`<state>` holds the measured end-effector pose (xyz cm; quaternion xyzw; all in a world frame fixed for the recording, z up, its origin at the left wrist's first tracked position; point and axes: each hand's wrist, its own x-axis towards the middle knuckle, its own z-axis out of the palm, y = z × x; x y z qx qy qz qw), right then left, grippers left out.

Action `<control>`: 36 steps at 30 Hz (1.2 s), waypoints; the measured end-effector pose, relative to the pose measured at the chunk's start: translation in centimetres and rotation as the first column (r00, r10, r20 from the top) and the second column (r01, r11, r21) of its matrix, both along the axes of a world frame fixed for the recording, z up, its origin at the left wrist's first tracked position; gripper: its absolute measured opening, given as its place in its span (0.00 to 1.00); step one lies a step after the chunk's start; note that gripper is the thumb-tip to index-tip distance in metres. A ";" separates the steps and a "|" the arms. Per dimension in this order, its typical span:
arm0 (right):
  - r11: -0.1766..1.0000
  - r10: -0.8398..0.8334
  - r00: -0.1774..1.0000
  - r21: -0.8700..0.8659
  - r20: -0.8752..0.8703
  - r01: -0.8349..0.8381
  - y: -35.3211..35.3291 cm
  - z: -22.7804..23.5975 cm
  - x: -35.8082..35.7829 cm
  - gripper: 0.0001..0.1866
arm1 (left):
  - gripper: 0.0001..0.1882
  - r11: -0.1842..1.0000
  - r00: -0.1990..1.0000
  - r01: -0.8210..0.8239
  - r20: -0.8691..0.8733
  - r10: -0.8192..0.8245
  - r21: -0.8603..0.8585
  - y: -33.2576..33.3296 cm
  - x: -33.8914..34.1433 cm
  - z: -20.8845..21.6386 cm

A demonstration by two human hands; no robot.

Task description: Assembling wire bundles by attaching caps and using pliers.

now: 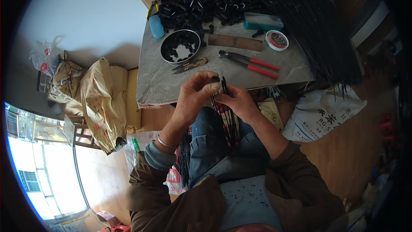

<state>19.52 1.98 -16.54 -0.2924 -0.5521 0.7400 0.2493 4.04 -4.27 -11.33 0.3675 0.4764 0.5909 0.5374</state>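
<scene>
Over my lap, my right hand (240, 103) is closed round a bundle of thin black rods (231, 126), which point up past its fingers and run down between my knees. My left hand (195, 94) meets it at the upper ends, thumb and fingers pinched on a small black piece (215, 79). Whether that piece is seated on a rod end I cannot tell. In front of my hands, on the grey table (150, 81), lie scissors-like snips (191, 65) and red-handled pincers (251, 63). A metal bowl (162, 54) of small black parts stands behind the snips.
A heap of black tubular parts (206, 2) and a large sheaf of black rods (313, 30) cover the table's back and right. A round tub (278, 41), teal box (262, 21) and brown strip (235, 42) lie nearer. Sacks stand left (103, 99) and right (319, 114).
</scene>
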 end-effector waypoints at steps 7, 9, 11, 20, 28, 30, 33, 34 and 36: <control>0.998 0.060 0.991 0.034 -0.122 -0.057 0.7 1.0 1.7 0.09 | 0.12 0.989 0.997 0.018 -0.076 -0.007 0.144 0.0 0.1 -0.1; 0.995 0.080 0.985 0.066 -0.155 -0.070 0.7 1.5 2.1 0.10 | 0.11 0.994 0.999 0.040 -0.005 -0.039 0.106 -0.2 0.1 0.6; 0.988 0.058 0.997 0.147 -0.057 -0.049 0.4 1.8 2.0 0.10 | 0.11 0.996 0.996 0.062 0.065 -0.067 0.068 -0.3 0.3 0.7; 0.975 -0.045 0.999 0.218 -0.003 0.044 -0.3 2.5 2.1 0.11 | 0.11 0.991 0.999 0.028 0.011 -0.030 0.129 -0.9 1.2 -0.1; 0.987 0.161 0.987 0.026 -0.029 -0.160 0.0 2.9 2.8 0.10 | 0.13 0.952 0.978 0.129 0.123 -0.168 0.277 -1.2 1.6 -0.7; 0.988 0.144 0.990 0.051 -0.005 -0.144 -0.2 2.3 2.4 0.09 | 0.13 0.974 0.999 0.005 0.047 -0.016 0.227 -1.5 2.6 -1.0; 0.996 -0.037 0.999 0.084 0.031 0.034 -0.4 1.9 2.1 0.09 | 0.14 0.975 0.987 -0.159 -0.005 0.162 0.156 -2.1 4.4 -1.1; 1.000 -0.002 1.000 0.014 -0.013 0.003 -0.2 1.9 2.3 0.10 | 0.14 0.974 0.981 -0.192 0.025 0.191 0.123 -2.2 4.7 -1.1; 0.997 0.030 0.998 -0.067 -0.057 -0.034 -0.1 2.2 2.5 0.11 | 0.14 0.972 0.993 -0.112 0.052 0.104 0.207 -1.3 4.1 -1.5</control>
